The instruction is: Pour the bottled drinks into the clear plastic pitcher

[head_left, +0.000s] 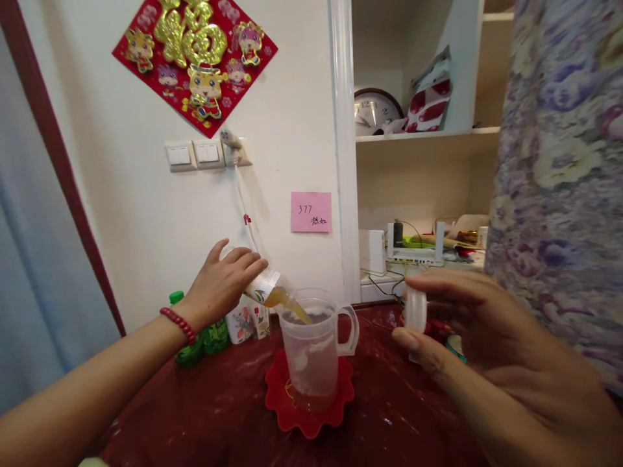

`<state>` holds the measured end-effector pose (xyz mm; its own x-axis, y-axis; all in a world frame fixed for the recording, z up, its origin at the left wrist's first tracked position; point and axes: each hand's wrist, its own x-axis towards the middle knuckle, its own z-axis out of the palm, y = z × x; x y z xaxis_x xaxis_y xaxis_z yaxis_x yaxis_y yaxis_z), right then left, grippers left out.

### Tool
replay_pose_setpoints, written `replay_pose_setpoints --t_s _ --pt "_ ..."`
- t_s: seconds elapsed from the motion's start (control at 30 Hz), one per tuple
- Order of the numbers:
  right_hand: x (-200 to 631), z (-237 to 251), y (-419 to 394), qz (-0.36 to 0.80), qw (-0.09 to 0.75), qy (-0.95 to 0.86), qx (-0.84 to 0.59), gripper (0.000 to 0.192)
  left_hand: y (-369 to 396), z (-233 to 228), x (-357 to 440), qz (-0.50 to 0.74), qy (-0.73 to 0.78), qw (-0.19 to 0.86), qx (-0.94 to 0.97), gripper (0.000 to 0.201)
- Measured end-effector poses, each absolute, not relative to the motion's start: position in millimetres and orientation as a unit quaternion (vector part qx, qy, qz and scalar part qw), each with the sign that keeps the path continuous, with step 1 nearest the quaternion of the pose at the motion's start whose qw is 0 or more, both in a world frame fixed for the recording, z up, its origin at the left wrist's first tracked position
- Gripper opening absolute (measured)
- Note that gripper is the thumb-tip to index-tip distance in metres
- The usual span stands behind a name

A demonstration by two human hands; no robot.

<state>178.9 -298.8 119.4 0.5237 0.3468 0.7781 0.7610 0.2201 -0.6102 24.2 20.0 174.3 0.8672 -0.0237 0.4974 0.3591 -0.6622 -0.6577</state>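
My left hand (226, 282) is closed round a labelled bottle (267, 287), tilted with its neck down to the right. Amber liquid runs from its mouth into a clear plastic pitcher (311, 357), where a little liquid shows at the bottom. The pitcher stands upright on a red scalloped tray (277, 408), its handle to the right. Between thumb and fingers, my right hand (467, 344) pinches a white bottle cap (416, 311), held up to the right of the pitcher.
Green-capped bottles (176, 297) and a printed carton (242, 326) stand behind my left forearm on the dark red table (219, 415). A white router (415, 255) sits on the shelf behind. A floral curtain (559, 181) hangs at right. A pink note (310, 212) is on the wall.
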Motion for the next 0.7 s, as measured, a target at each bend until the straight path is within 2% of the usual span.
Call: replay_pose_setpoints --t_s 0.23,0.57,0.7 --pt "176 123 -296 -0.176 0.626 -0.463 -0.603 0.029 8 183 33 -0.254 -0.079 0.422 -0.867 0.051" --pt "177 123 -298 -0.193 0.609 -0.468 -0.611 0.029 -18 188 39 -0.253 -0.058 0.293 -0.920 0.046" --pt "178 124 -297 -0.194 0.605 -0.469 -0.614 0.029 -18 186 42 -0.242 -0.055 0.332 -0.910 0.050"
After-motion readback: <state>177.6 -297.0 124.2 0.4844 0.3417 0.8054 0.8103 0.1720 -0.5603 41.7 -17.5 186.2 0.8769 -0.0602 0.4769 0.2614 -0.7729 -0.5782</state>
